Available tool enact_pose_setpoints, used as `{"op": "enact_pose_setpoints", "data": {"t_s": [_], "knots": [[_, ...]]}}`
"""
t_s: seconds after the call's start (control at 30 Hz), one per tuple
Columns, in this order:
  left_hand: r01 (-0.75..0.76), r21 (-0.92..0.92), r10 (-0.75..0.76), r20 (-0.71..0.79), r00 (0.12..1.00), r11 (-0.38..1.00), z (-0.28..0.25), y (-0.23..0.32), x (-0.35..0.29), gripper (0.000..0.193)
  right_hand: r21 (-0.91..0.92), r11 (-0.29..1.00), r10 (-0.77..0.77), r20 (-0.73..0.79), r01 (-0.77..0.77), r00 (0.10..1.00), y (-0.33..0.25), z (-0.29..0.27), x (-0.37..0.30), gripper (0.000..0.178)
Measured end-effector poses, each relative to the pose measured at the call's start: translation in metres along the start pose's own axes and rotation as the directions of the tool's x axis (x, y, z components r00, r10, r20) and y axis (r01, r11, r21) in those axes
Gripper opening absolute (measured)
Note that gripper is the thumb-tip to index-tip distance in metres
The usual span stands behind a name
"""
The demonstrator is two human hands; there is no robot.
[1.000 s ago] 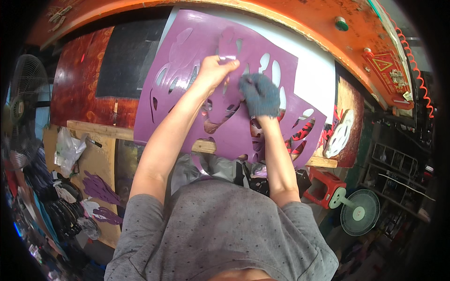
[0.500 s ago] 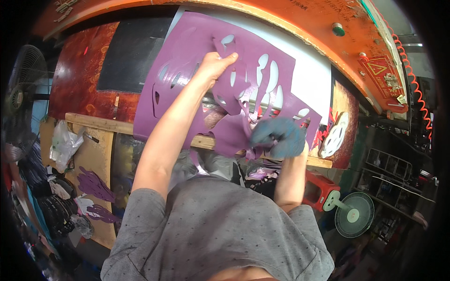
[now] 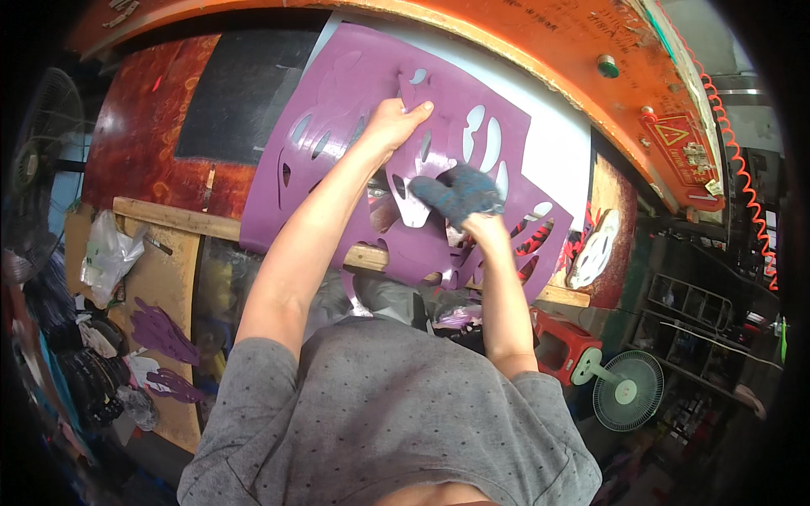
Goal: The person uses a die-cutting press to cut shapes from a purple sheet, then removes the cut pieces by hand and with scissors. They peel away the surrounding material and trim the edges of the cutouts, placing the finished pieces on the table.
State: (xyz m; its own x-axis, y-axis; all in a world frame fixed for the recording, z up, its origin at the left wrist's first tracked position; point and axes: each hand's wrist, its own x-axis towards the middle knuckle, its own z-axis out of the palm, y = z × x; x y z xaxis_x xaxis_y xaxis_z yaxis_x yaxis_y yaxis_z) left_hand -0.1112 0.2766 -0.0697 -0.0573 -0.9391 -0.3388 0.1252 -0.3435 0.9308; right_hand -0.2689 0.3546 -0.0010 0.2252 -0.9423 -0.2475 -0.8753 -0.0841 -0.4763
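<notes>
The orange machine frame [image 3: 540, 51] arcs over the top of my view, with a red warning plate [image 3: 685, 150] and a coiled red cable [image 3: 732, 126] at its right end. Under it lies a dark red work surface [image 3: 135, 160] carrying a black mat [image 3: 236, 101] and a white sheet [image 3: 557, 126].

Spread across the white sheet and hanging over the wooden table edge [image 3: 169, 218] in front of me is the purple cut-out sheet [image 3: 337, 110], full of leaf-shaped and curved openings.

My left hand [image 3: 395, 125] is bare and lies on the upper middle of the purple sheet, fingers stretched flat and pressing down, not closed around anything. My right hand [image 3: 460, 192] wears a dark blue knitted glove and sits just below and to the right of it, on the lower middle of the sheet among the cut openings; its fingers curl in toward the sheet, but I cannot tell whether they pinch a piece.

A green and white fan [image 3: 626, 390] stands low on my right beside a red stool [image 3: 561, 346]. On my left, a clear plastic bag [image 3: 105, 257] rests on the wooden table [image 3: 169, 287], and loose purple cut pieces [image 3: 160, 333] lie lower down.
</notes>
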Motion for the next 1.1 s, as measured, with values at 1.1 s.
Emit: {"op": "enact_pose_setpoints", "data": {"t_s": [1.1], "knots": [[-0.035,-0.229,0.132,0.423,0.897,0.973,-0.048,-0.044,-0.101,0.03,-0.562,0.82,-0.282,-0.236,0.106,0.93,0.053,0.004,0.126,0.019]]}}
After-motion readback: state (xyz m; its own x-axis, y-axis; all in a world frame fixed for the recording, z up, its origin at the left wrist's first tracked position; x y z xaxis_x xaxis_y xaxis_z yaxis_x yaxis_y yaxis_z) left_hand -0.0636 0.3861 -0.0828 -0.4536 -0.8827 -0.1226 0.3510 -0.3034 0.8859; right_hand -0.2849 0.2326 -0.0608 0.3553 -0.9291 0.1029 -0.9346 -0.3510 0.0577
